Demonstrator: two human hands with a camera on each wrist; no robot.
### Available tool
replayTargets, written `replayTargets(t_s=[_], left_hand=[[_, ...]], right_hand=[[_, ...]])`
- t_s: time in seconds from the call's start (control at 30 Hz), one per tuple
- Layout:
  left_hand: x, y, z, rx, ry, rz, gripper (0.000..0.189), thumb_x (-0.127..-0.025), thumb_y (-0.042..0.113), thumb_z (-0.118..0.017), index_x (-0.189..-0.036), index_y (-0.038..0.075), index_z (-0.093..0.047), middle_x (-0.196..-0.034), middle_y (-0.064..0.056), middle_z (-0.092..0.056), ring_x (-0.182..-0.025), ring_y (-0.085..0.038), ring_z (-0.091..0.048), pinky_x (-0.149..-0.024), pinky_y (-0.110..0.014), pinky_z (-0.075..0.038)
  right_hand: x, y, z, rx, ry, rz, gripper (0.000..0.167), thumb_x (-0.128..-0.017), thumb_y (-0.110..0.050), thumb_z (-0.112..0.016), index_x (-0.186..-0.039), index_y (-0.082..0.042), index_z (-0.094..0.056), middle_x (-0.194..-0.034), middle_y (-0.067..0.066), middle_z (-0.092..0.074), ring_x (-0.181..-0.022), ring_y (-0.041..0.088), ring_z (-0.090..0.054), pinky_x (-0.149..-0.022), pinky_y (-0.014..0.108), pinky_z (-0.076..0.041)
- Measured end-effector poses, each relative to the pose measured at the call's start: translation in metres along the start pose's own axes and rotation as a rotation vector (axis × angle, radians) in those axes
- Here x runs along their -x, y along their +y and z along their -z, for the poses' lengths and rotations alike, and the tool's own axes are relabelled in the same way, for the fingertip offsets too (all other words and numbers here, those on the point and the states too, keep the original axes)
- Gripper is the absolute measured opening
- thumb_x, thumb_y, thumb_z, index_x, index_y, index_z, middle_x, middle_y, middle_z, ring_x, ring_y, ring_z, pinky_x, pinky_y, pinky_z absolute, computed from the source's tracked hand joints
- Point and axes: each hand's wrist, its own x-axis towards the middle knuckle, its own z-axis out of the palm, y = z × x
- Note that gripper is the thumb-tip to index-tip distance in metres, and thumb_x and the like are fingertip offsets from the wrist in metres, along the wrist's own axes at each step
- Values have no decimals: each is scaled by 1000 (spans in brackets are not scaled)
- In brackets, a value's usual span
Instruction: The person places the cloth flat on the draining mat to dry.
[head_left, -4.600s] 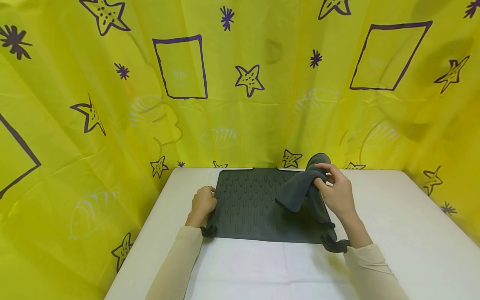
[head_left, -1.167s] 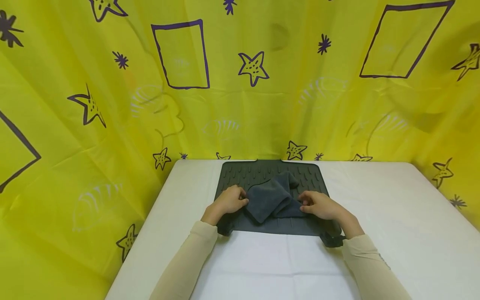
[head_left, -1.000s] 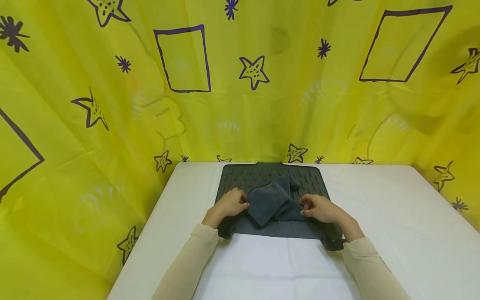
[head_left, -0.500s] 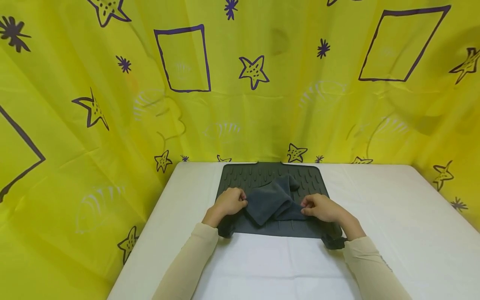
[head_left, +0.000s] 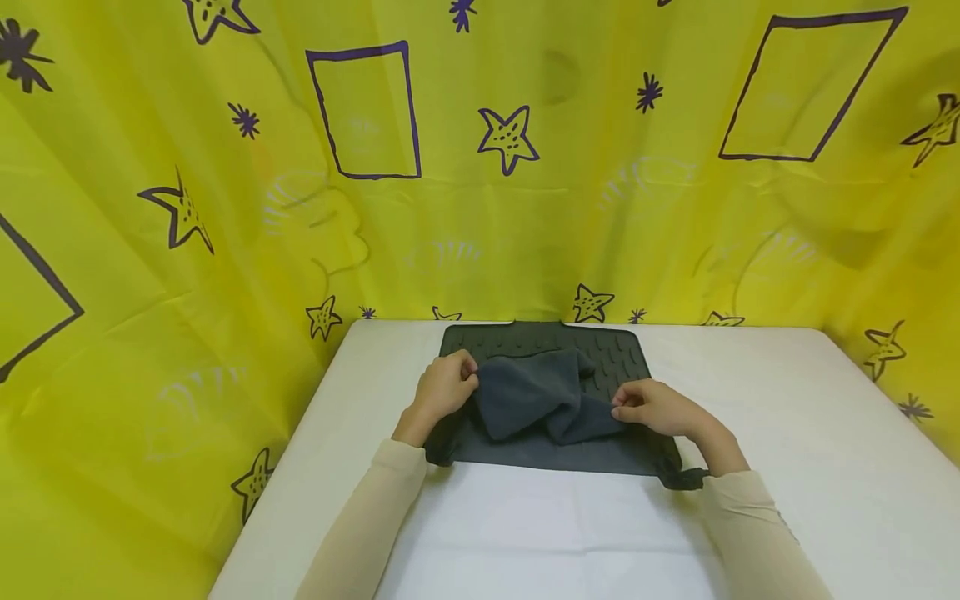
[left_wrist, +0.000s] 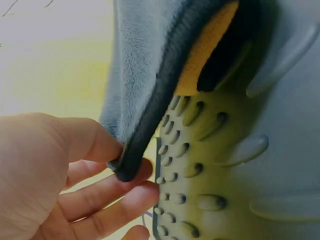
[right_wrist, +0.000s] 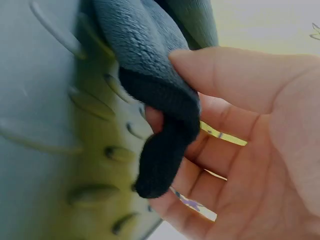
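Note:
A dark grey-blue cloth with a plush face lies crumpled over a dark ridged mat. At its left corner, my left hand pinches the cloth between thumb and fingers. The left wrist view shows that dark-bound cloth edge lifted off the mat, with an orange patch on the underside. My right hand pinches the cloth's right corner. In the right wrist view the thumb presses on the cloth, and its dark border folds down beside the fingers.
The mat lies on a white-covered table, near its back edge. A yellow curtain printed with purple stars and squares hangs behind and along both sides. Dark straps sit at both wrists.
Earlier the right hand held the cloth bunched above the mat while the left hand was at the mat's left edge. Just now both hands have moved apart, and the cloth is spread wider.

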Motion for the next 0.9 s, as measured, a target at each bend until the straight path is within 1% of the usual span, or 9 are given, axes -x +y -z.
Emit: replayTargets(t_s=[0.1, 0.33, 0.4, 0.43, 0.5, 0.57, 0.67, 0.77, 0.9], left_hand=[[-1, -1, 1, 9, 44, 8, 8, -91, 11, -69, -99, 13, -70, -85, -2, -69, -74, -19, -60, -67, -36, -50], [-2, -2, 0, 47, 117, 12, 13, -91, 8, -70, -103, 13, -70, -100, -7, -75, -87, -24, -68, -78, -44, -56], [-2, -3, -1, 36, 127, 13, 14, -91, 8, -71, -105, 13, -70, -101, -7, -75, -89, -24, -69, -78, -44, -57], [-2, -4, -1, 29, 125, 14, 16, -91, 9, -72, -106, 13, -71, -100, -6, -74, -87, -23, -68, -76, -43, -56], [-1, -4, -1, 21, 99, 29, 19, -91, 11, -72, -110, 13, -71, -96, -6, -73, -82, -22, -67, -70, -41, -55], [-1, -4, -2, 6, 55, 53, 23, -92, 14, -72, -115, 13, -70, -91, -4, -71, -76, -20, -65, -65, -37, -52], [0, -4, -2, -18, -28, 99, 31, -93, 21, -72, -123, 12, -68, -87, -4, -70, -72, -20, -64, -61, -35, -49], [1, -5, -2, -45, -98, 142, 38, -95, 26, -71, -127, 8, -67, -91, -6, -73, -78, -22, -68, -66, -37, -53], [2, -6, -2, -37, -151, 185, 38, -94, 30, -71, -123, 4, -69, -107, -13, -75, -95, -30, -71, -80, -45, -56]], right_hand=[[4, 1, 6, -12, -12, -1, 12, -97, -17, -67, -98, -5, -69, -86, 1, -66, -80, 16, -54, -71, 29, -46], [15, 7, 17, -46, -55, -10, 11, -97, -16, -66, -98, -5, -68, -85, 1, -62, -79, 14, -52, -69, 27, -42], [16, 9, 18, -46, -74, -12, 11, -97, -15, -66, -98, -4, -67, -85, 1, -61, -78, 13, -51, -68, 26, -42], [17, 9, 18, -49, -84, -12, 11, -97, -15, -66, -98, -4, -67, -85, 1, -61, -78, 13, -51, -67, 26, -42], [18, 10, 18, -55, -101, -16, 12, -97, -15, -65, -99, -3, -66, -86, 2, -61, -79, 14, -52, -68, 26, -42], [17, 9, 17, -65, -104, -20, 14, -98, -15, -64, -102, -1, -65, -88, 3, -62, -81, 15, -53, -71, 26, -44], [16, 7, 16, -69, -69, -34, 19, -100, -17, -63, -106, 0, -64, -92, 6, -64, -86, 18, -54, -74, 29, -46], [12, 5, 12, -58, -3, -47, 22, -101, -20, -62, -109, 0, -64, -95, 7, -64, -88, 19, -55, -77, 32, -47], [5, 4, 5, -32, 91, -55, 26, -102, -23, -62, -113, 0, -64, -99, 9, -67, -91, 20, -59, -79, 36, -50]])
